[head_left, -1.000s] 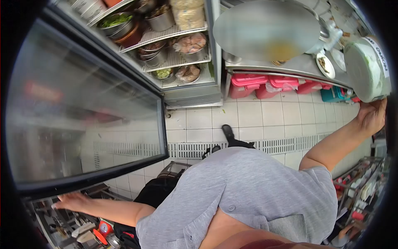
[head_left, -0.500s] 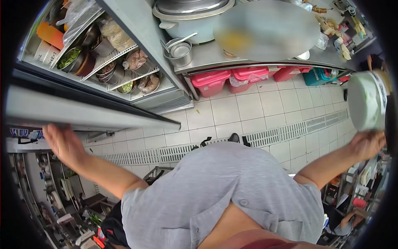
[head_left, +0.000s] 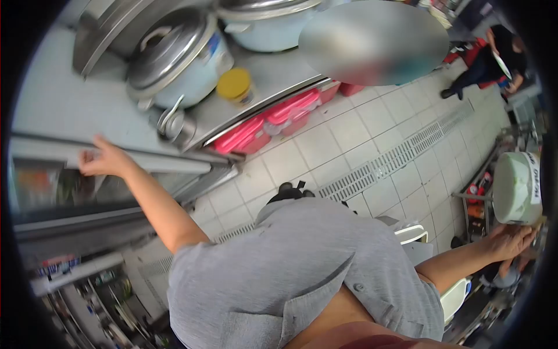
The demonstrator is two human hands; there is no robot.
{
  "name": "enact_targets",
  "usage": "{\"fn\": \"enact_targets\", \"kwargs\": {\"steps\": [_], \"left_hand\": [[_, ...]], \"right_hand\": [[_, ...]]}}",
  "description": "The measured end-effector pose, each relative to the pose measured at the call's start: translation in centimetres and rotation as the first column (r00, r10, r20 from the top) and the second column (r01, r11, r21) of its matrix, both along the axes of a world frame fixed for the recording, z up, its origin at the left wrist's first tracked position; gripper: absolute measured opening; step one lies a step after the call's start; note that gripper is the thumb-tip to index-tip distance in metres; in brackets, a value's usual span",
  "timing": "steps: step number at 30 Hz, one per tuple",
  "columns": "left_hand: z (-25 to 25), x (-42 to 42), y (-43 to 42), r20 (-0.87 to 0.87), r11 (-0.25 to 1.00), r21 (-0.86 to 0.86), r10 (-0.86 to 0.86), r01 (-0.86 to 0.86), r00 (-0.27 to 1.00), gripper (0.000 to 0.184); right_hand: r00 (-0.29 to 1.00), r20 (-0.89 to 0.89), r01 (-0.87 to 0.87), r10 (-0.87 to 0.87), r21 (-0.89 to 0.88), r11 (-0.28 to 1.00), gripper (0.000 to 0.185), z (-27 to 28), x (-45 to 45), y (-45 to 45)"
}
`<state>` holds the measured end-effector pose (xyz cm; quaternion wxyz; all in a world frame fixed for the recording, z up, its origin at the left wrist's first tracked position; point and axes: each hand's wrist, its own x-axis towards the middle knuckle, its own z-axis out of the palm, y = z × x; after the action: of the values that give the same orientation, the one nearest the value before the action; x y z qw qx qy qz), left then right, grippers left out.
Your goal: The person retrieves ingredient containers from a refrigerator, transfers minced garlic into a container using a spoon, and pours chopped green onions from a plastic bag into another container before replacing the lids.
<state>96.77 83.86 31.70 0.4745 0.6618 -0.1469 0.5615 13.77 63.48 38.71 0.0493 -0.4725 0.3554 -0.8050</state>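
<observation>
The labelled translucent tub [head_left: 514,191] was held out sideways, pinched in the grip of the right hand [head_left: 512,241], seemingly so that the left hand [head_left: 107,159], its grip loosely spread, could be left free beside the glass door [head_left: 110,195].

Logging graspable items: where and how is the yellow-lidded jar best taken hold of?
Probably around the jar, just below its yellow lid, coming from the front edge of the counter. It appears upright near that edge, while the lidded pot crowds the far side; whether the lid is fastened can't be told.
</observation>
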Motion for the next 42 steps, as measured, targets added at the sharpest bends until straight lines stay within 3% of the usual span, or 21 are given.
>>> {"fn": "enact_targets", "kwargs": {"steps": [1,2,3,6,7,9,11,15,18,22,23,25,27,28,30,33,35,38,42], "left_hand": [[-3.6,-2.0,-4.0,-0.198,0.941,0.136,-0.28,0.309,0.939,0.057],[-6.7,-4.7,-8.3,-0.572,0.789,0.2,-0.388,0.581,0.723,0.064],[-11.3,-5.0,-12.1,-0.673,0.588,0.32,-0.411,0.743,0.615,0.074],[-17.1,-10.4,-21.7,-0.796,0.418,0.547,-0.008,0.725,0.605,0.113],[-19.1,-9.9,-24.2,-0.796,0.398,0.543,-0.036,0.739,0.604,0.113],[-22.0,-8.4,-28.4,-0.798,0.313,0.593,0.353,0.742,0.489,0.119],[-22.9,-8.7,-30.1,-0.723,0.316,0.687,0.39,0.654,0.57,0.115],[-26.4,-6.0,-32.6,-0.68,0.44,0.733,0.45,0.519,0.579,0.11],[-25.5,-6.7,-34.6,-0.655,0.397,0.752,0.542,0.527,0.526,0.114],[-23.1,-9.4,-36.6,-0.656,0.324,0.744,0.519,0.585,0.548,0.107],[-21.8,-10.6,-37.3,-0.885,0.43,0.44,0.353,0.788,0.302,0.102],[-17.2,-14.9,-39.8,-0.985,0.471,0.088,0.175,0.878,0.005,0.099],[-10.9,-22.4,-45.5,-0.965,0.323,-0.172,0.134,0.931,-0.225,0.102],[-9.9,-25.1,-48.1,-0.967,0.234,-0.214,0.089,0.948,-0.24,0.107],[-8.5,-30.0,-52.7,-0.968,0.094,-0.248,0.019,0.964,-0.251,0.116],[-6.8,-38.5,-60.0,-0.96,-0.054,-0.238,-0.138,0.97,-0.244,0.123],[-7.1,-42.3,-63.7,-0.959,-0.086,-0.145,-0.233,0.986,-0.161,0.126],[-7.2,-47.1,-68.7,-0.925,-0.085,-0.058,-0.369,0.995,-0.085,0.129],[-8.1,-50.5,-73.3,-0.899,0.005,0.031,-0.437,1.0,0.03,0.125]], "right_hand": [[0.999,0.01,0.046,-0.047,0.051,0.998,0.044,-0.2,-0.5,-0.1],[0.999,-0.037,0.017,-0.015,0.064,0.998,0.047,-0.9,-2.2,-0.6],[0.999,-0.029,0.026,-0.023,0.11,0.994,0.047,-1.1,-2.8,-1.2],[0.999,-0.04,-0.029,0.034,0.131,0.991,0.043,-2.0,-4.3,-4.4],[0.997,-0.046,-0.057,0.064,0.142,0.988,0.042,-2.5,-4.9,-5.8],[0.993,-0.088,-0.065,0.079,0.149,0.987,0.041,-2.6,-4.1,-8.7],[0.992,-0.083,-0.081,0.096,0.166,0.983,0.04,-4.0,-5.7,-11.5],[0.976,-0.216,0.063,-0.008,0.252,0.966,0.037,-5.7,-8.3,-17.8],[0.938,-0.32,0.246,-0.133,0.341,0.907,0.036,-6.7,-8.9,-23.7],[0.924,-0.38,0.212,-0.037,0.43,0.877,0.033,-7.2,-7.6,-31.4],[0.937,-0.35,0.161,0.016,0.47,0.868,0.031,-7.6,-7.1,-33.6],[0.932,-0.307,-0.02,0.19,0.48,0.877,0.031,-8.8,-6.5,-38.4],[0.909,-0.226,-0.17,0.349,0.564,0.808,0.032,-10.5,-5.6,-43.2],[0.876,-0.219,-0.22,0.429,0.611,0.761,0.032,-11.5,-5.3,-45.7],[0.724,-0.466,-0.193,0.509,0.572,0.797,0.034,-13.5,-4.2,-51.2],[0.654,-0.39,-0.385,0.648,0.566,0.729,0.034,-17.3,-1.2,-58.4],[0.64,-0.365,-0.432,0.677,0.558,0.709,0.034,-19.2,1.2,-63.1],[0.659,-0.456,-0.359,0.598,0.509,0.783,0.034,-22.4,4.3,-70.4],[0.627,-0.557,-0.327,0.545,0.447,0.833,0.031,-27.0,6.4,-78.5]]}}
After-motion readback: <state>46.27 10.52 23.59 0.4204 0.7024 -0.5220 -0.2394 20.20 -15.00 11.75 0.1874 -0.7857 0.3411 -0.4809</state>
